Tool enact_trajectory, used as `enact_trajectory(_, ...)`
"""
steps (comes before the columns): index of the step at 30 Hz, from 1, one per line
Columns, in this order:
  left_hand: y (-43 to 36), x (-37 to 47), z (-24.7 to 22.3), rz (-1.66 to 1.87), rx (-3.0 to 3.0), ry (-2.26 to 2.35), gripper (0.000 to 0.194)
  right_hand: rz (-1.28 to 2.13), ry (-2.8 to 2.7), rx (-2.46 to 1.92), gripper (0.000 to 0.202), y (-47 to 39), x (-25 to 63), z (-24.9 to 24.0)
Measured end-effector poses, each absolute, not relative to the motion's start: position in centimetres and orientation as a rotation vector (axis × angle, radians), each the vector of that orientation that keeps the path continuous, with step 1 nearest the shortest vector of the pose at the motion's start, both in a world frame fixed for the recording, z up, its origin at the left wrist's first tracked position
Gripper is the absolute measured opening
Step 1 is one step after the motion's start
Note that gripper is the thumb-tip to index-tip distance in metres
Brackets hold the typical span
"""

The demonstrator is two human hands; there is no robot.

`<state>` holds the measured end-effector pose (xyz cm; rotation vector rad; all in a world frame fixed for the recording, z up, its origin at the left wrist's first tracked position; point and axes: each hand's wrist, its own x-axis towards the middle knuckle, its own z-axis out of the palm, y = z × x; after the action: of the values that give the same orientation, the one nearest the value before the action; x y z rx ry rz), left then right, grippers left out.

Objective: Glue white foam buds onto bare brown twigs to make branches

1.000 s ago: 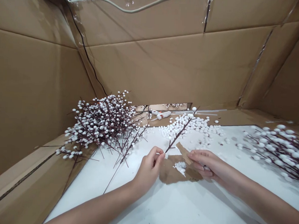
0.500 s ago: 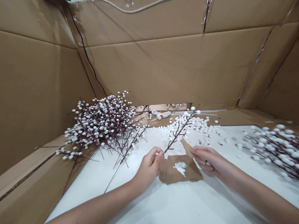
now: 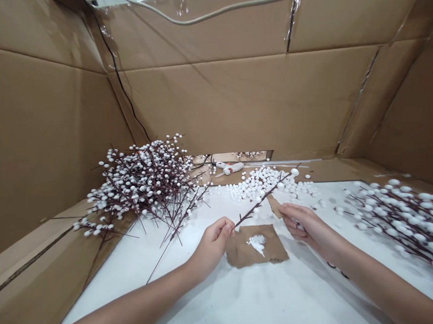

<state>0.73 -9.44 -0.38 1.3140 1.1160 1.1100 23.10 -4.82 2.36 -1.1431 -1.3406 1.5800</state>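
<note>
The left hand pinches the base of a thin dark twig, its grip clamped on the stem; the twig angles up and away over the white bench, with only a bead or two on it so far, one at the tip. The right hand is closed on a small cardboard scrap, just beside the twig. Below lies a torn brown cardboard piece carrying a dab of white glue. Loose round foam beads are scattered behind. To the left a dense pile of finished branches, wiry and knobbly with beads; more branches to the right. By the look of it, this twig is barely begun.
</note>
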Motion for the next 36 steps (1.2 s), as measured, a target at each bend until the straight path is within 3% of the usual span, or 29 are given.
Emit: enact_trajectory(36,-8.6,1.1,-0.4,1.102,1.256,1.177,0.040,1.595,-1.338,-1.151,0.035,-4.8,23.2,2.4)
